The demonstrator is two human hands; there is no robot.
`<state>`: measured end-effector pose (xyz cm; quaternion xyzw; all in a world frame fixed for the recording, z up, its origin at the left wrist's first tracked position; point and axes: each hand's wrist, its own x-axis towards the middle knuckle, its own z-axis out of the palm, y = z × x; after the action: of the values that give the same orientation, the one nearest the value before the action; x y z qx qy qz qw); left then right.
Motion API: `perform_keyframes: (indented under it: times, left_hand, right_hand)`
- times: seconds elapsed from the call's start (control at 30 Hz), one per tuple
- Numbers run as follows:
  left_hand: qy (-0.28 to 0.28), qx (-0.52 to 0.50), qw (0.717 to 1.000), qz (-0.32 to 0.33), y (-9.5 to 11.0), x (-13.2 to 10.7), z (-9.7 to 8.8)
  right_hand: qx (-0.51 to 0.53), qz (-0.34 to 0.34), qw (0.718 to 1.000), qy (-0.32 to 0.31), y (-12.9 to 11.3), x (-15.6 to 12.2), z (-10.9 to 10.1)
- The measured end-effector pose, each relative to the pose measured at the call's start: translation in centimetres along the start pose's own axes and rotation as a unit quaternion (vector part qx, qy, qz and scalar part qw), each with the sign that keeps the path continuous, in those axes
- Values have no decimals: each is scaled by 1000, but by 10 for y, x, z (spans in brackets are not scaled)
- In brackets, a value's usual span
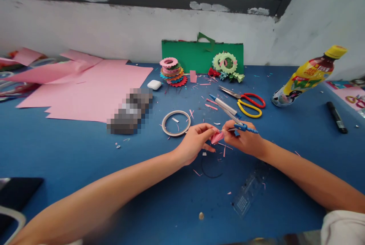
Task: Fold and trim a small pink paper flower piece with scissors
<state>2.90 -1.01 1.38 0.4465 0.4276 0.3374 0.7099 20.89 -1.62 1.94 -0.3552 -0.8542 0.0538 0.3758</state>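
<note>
Between the fingertips of my left hand [196, 140] is a small folded piece of pink paper [217, 137]. My right hand [244, 138] is closed on a drawing compass with a blue hinge [242, 127], close against the right side of that paper. One metal leg runs from the hinge toward the pink paper, its tip hidden by my fingers. The other leg slants up and left beside a white barrel with blue ends [226, 107]. Scissors [243, 100] with red and yellow handles lie open just beyond my right hand. Left of my hands lies a roll of tape [176, 123].
Pink paper sheets [85, 93] cover the back left. Along the wall stand a stack of coloured paper rings [172, 72], green card [188, 56] and green rings [224, 62]. A bottle [306, 77], a black marker [337, 117] and a clear plastic sleeve [249, 191] lie or stand rightward. Pink scraps are scattered about.
</note>
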Motion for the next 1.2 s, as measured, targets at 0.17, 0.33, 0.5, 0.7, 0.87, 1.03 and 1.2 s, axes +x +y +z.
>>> perform_keyframes:
  times: [0.17,0.33,0.5,0.7,0.87,1.03,1.2]
  left_hand:
    - [1,-3,1000,1,-1,1,0]
    - [-1,-10,1000,0,0,1,2]
    - [2,-10,1000,-5,2,0,2]
    - [4,-11,1000,-2,1,0,1]
    - [7,-11,1000,-1,0,0,1]
    - [9,-9,1000,-1,0,-1,2]
    - [9,-10,1000,2,1,-1,2]
  right_hand:
    - [10,-1,1000,-17,-2,2,-1]
    - [12,-2,999,-31,-3,5,-2]
    - [3,-28,999,-27,-5,5,-1]
    - [-13,-33,999,-22,-4,3,-2]
    - [-21,-37,999,-15,-2,3,-3]
    - [-21,-53,998,-7,-2,3,-1]
    - [-19,-58,998,-10,1,-2,1]
